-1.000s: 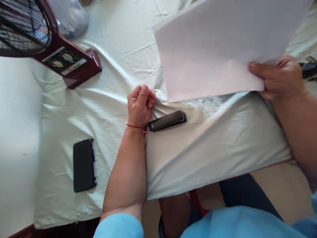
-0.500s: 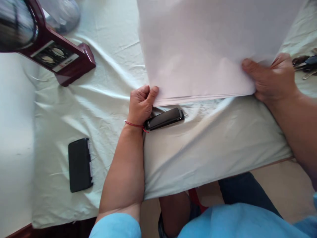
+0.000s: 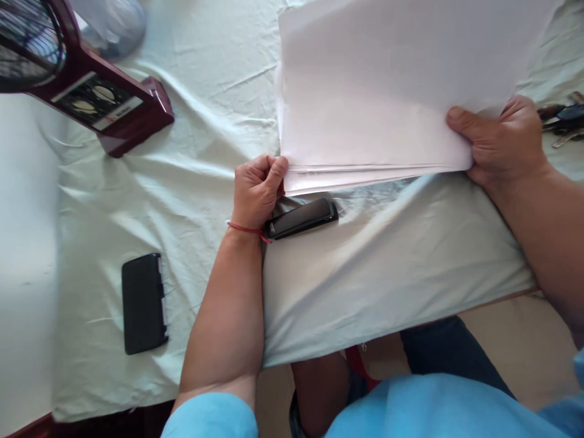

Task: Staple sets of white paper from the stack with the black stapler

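Note:
A stack of white paper sheets is held between my two hands above the cloth-covered table. My left hand pinches the near left corner, thumb on top. My right hand grips the right side, its thumb flat on the top sheet and its fingers hidden underneath. Along the near edge the sheets are slightly fanned, and faint print shows on a lower one. A black stapler lies on the cloth just below the paper, beside my left wrist, which wears a red string.
A black phone-shaped case lies at the left. A maroon stand-like device with a round wire grille and a clear plastic item are at the upper left. Keys rest at the far right. The pale green tablecloth is wrinkled.
The upper sheets have shifted away from the lower ones at the left corner, so the near edges now spread and print shows. Both hands stay almost in place.

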{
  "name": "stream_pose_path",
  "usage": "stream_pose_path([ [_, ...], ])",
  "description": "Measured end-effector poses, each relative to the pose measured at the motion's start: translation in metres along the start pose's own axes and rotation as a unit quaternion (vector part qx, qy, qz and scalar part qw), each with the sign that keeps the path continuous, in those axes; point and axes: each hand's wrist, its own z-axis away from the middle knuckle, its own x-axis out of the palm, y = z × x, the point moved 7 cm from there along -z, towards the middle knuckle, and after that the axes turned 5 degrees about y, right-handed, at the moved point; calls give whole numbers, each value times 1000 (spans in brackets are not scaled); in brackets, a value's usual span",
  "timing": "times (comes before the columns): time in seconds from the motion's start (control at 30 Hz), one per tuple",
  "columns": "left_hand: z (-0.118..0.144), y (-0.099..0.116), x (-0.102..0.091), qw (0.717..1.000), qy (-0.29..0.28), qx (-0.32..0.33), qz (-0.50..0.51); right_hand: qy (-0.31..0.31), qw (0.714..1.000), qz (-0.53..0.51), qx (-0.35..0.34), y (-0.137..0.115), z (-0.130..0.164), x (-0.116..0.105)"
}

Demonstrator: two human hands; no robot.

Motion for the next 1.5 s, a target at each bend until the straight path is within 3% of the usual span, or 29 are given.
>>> stream_pose_path([
  [0.23,-3,-8,5,999,-12,-12,48,-59,996,-49,-40,8,-7,1],
  [0.47,-8,-18,0,998,36,2,57,-87,989,-84,-81,17,-13,-1],
  [0.63,-3,-8,11,995,-42,-14,91,-110,982,-99,-117,29,-32,-6],
  [0.77,-4,-6,9,997,-32,-8,71,-96,983,-98,-124,35,-39,-9],
  [0.93,-4,-9,6,998,4,-8,62,-91,984,-83,-126,24,-25,-5],
  [1.23,-3,-6,4,999,9,-11,48,-77,987,-95,-99,23,-22,-5],
  [1.37,-2,-6,3,999,0,-16,34,-77,987,-88,-113,23,-24,-6],
  [1.5,1,-5,10,996,-66,-37,52,-65,990,-83,-97,24,-27,-8],
])
